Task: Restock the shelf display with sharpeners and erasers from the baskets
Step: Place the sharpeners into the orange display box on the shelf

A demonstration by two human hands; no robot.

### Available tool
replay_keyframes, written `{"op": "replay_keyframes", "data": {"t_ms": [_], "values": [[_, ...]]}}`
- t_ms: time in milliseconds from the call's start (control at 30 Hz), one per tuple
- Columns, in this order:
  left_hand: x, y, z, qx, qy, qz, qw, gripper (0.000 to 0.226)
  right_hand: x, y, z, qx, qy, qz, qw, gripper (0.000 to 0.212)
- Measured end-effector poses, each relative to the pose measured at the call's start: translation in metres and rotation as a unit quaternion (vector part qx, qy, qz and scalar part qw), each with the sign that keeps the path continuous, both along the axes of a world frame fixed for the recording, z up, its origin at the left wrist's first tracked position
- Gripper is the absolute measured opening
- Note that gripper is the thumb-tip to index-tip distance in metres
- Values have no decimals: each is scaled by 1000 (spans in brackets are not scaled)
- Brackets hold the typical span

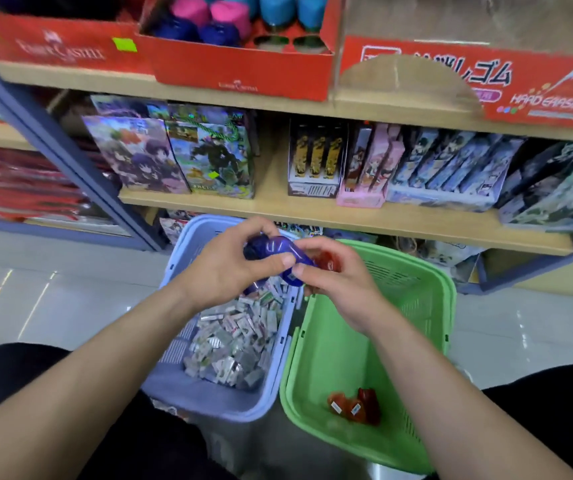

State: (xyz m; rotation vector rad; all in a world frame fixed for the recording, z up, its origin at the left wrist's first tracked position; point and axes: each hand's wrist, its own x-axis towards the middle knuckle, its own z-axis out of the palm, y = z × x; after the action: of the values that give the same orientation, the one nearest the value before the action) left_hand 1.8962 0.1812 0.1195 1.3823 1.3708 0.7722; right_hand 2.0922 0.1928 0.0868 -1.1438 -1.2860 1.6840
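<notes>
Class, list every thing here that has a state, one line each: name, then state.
left hand, grips blue sharpeners.
right hand, grips red sharpener, thumb on the blue ones.
lilac basket, holds a heap of erasers.
green basket, holds only a few red sharpeners.
display tray, partly filled, two front holes empty.

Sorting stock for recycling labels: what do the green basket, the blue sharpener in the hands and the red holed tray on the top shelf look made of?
Green basket: moulded plastic, fairly matt, judging by its slotted walls. Blue sharpener: glossy, seemingly translucent plastic; it catches highlights. Red tray: probably printed cardboard, with die-cut holes and folded edges.
</notes>
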Motion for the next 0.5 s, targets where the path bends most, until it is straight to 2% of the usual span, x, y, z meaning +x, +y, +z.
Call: {"op": "replay_keyframes", "data": {"t_ms": [167, 233, 333, 367, 500], "values": [[-23, -4, 8, 28, -15, 36, 999, 18, -20, 13, 19, 26, -41, 39, 998, 25], [-33, 0, 11, 44, -14, 62, 997, 10, -22, 20, 27, 33, -85, 52, 994, 34], [-45, 10, 22, 84, -9, 86, 993, 9, -27, 32, 38, 2, -71, 61, 996, 25], [-49, 15, 28, 95, -10, 93, 991, 9, -28, 36, 43, 9, -68, 55, 996, 21], [-68, 35, 49, 133, -35, 125, 983, 10, -37, 44, 67, 80, -67, 31, 994, 25]]}}
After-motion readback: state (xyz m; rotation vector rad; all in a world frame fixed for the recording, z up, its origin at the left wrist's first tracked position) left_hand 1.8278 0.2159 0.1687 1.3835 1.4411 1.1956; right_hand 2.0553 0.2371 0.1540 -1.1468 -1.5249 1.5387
